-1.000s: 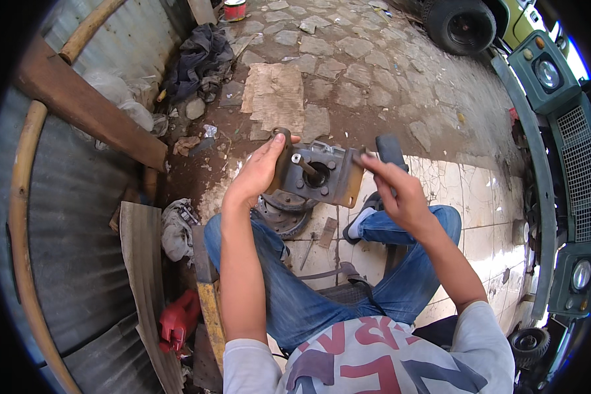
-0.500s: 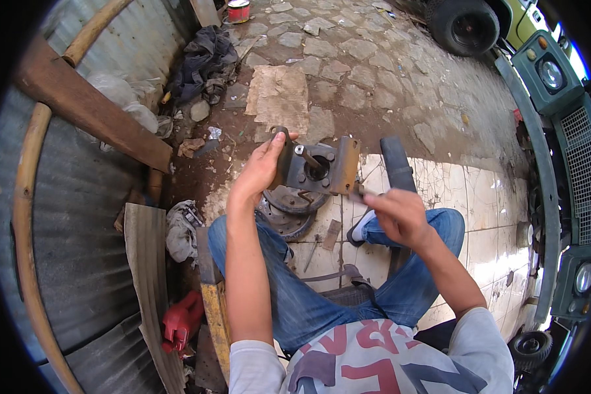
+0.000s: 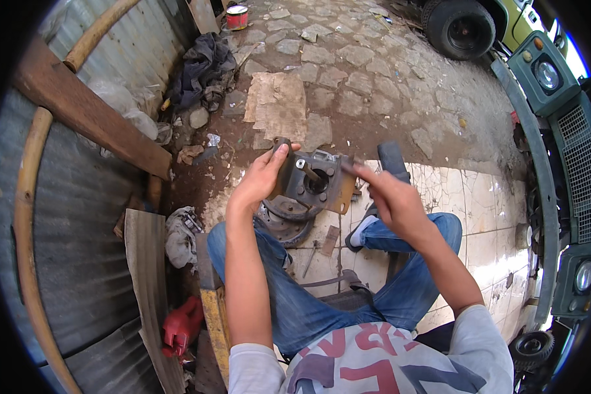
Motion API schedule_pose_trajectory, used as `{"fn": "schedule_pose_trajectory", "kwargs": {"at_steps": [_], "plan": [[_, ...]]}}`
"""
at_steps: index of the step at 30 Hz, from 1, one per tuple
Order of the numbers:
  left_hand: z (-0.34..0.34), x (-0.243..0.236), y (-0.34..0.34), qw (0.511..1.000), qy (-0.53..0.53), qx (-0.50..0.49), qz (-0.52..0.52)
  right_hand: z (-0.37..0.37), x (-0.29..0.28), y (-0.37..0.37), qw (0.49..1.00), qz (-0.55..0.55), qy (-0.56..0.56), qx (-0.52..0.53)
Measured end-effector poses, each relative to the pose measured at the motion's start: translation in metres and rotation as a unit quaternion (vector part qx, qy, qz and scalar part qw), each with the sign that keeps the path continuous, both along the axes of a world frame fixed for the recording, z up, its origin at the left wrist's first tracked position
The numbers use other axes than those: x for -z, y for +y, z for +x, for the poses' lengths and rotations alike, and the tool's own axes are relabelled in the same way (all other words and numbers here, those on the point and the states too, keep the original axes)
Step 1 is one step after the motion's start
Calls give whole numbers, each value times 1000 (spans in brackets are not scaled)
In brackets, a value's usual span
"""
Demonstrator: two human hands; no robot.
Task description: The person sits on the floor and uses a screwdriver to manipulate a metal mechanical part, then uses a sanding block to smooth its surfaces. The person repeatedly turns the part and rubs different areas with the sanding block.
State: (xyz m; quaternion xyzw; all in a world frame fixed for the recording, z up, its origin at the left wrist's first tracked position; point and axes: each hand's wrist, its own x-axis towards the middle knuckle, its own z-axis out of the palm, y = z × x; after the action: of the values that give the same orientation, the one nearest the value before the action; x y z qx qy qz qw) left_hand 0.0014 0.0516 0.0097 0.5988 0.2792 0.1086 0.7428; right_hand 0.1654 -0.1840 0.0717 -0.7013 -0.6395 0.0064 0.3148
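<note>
My left hand (image 3: 261,176) grips the left plate of a dark steel bracket assembly (image 3: 297,180), which has a bolted centre, a protruding shaft and a rusty right plate. My right hand (image 3: 391,200) is closed, its fingertips at the upper right of that plate on a small dark item, blurred and too unclear to name. Below the bracket, stacked worn metal discs (image 3: 282,228) rest on the tiles between my legs. A thin metal rod (image 3: 309,259) and a small flat brown piece (image 3: 331,241) lie beside them. A dark tube (image 3: 391,157) stands beyond my right hand.
Corrugated walls (image 3: 65,243) with wooden poles line the left, with a red jug (image 3: 180,325) and dark cloth (image 3: 200,69). Cardboard (image 3: 274,105) lies on stone paving ahead, a red can (image 3: 236,18) farther off. Vehicle fronts (image 3: 571,171) and a tyre (image 3: 458,29) border the right.
My right hand dropped to the bracket's lower right corner, then rose back toward its upper right. My left hand and the bracket have shifted slightly lower and changed tilt a little.
</note>
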Motion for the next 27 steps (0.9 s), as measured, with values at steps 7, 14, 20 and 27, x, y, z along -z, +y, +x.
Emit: {"fn": "schedule_pose_trajectory", "kwargs": {"at_steps": [7, 14, 20, 27], "plan": [[-2, 4, 1, 1000, 19, -9, -18, -6, -9, 2, 998, -38, -30, -51], [0, 1, 4, 999, 16, 5, -27, -15, -1, -3, 997, -17, -19, -79], [1, 3, -2, 999, 35, 2, -13, -20, 6, -7, 999, 24, 38, -20], [-2, -7, -3, 999, 54, 3, 4, -20, 8, -11, 999, -5, 43, 20]]}}
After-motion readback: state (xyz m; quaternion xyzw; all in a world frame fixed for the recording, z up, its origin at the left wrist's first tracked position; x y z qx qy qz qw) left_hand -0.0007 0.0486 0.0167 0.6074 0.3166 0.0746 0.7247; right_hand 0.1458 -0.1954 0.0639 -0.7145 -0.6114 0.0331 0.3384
